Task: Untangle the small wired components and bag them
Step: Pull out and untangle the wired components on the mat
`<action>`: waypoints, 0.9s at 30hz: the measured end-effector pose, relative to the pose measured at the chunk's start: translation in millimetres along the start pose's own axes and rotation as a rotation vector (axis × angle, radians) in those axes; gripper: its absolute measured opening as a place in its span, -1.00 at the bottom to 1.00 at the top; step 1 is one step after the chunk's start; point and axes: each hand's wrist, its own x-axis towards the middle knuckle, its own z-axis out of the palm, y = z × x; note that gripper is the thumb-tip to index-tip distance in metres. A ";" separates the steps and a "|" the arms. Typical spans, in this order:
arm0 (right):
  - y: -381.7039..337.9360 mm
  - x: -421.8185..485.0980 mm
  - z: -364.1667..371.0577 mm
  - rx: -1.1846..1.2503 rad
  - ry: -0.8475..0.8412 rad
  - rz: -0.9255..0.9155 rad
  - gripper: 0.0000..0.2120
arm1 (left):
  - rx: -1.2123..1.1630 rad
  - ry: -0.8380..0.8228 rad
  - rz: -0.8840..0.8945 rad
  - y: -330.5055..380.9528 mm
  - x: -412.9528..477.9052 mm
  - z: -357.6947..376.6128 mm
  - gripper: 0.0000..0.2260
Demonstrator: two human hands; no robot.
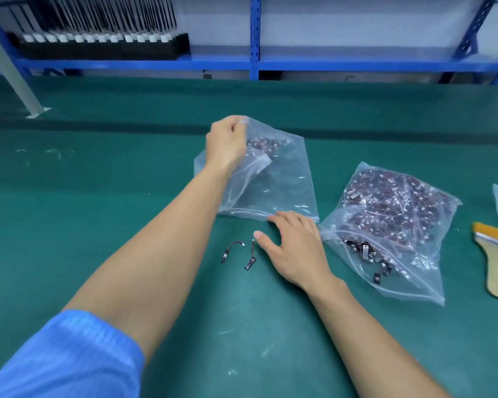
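A green mat is covering the bench point(98, 196), and blue racking is standing behind it. Nearest the person, two loose components point(224, 256) are lying on the mat, close together but not knotted. Each is showing a small black tab, a short dark wire and a tiny white plug. They are looking feather-light and limp, so I'd judge the tab the place to pinch, since tugging the thin wire is risking the plug joint. Just beside them the right hand point(295, 248) is lying with fingers spread and straight, its fingertips pressing the near edge of the clear bag point(285, 179) onto the mat. The film is looking slick and floppy, likely needing two holds. At its far corner the left hand point(230, 139) is pinching the film and lifting it, with a dark clump of parts sitting inside nearby. To the right a full bag point(400, 202) is lying beside a brush point(495, 259).
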 end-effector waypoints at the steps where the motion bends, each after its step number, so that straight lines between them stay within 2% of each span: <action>1: 0.2 0.0 -0.3 0.007 0.002 -0.001 -0.44 | -0.006 -0.106 -0.004 0.3 -3.9 5.3 -0.80; 4: 0.4 0.8 -1.4 0.036 0.023 -0.007 -0.48 | 0.034 -0.390 0.011 -4.2 -15.4 4.4 -0.45; 8: 1.3 2.0 -3.4 0.058 0.034 0.015 -0.53 | 0.140 -0.431 0.224 -15.8 -35.8 -23.8 -0.42; 10: 2.6 2.8 -4.7 0.097 0.042 0.039 -0.55 | 0.183 -0.543 0.246 -24.2 -49.0 -46.3 -0.24; 12: 3.0 2.8 -5.3 0.117 0.048 0.051 -0.57 | 0.330 -0.630 0.269 -37.6 -60.8 -64.0 -0.11; 14: 2.8 2.5 -5.0 0.124 0.055 0.058 -0.60 | 0.430 -0.593 0.311 -51.7 -70.2 -75.9 -0.17; 18: 2.5 2.5 -4.5 0.176 0.067 0.076 -0.71 | 0.333 -0.163 0.524 -63.3 -95.6 -87.8 -0.56; 20: 1.9 3.4 -4.4 0.199 0.074 0.078 -0.73 | 0.355 -0.034 0.575 -66.4 -112.1 -85.1 -0.67; 25: 2.3 2.6 -3.6 0.197 0.093 0.082 -0.71 | 0.525 -0.101 0.595 -71.8 -135.6 -61.4 -0.82; 27: 2.4 2.4 -3.0 0.197 0.084 0.085 -0.70 | 0.627 -0.191 0.485 -68.8 -123.5 -52.8 -0.75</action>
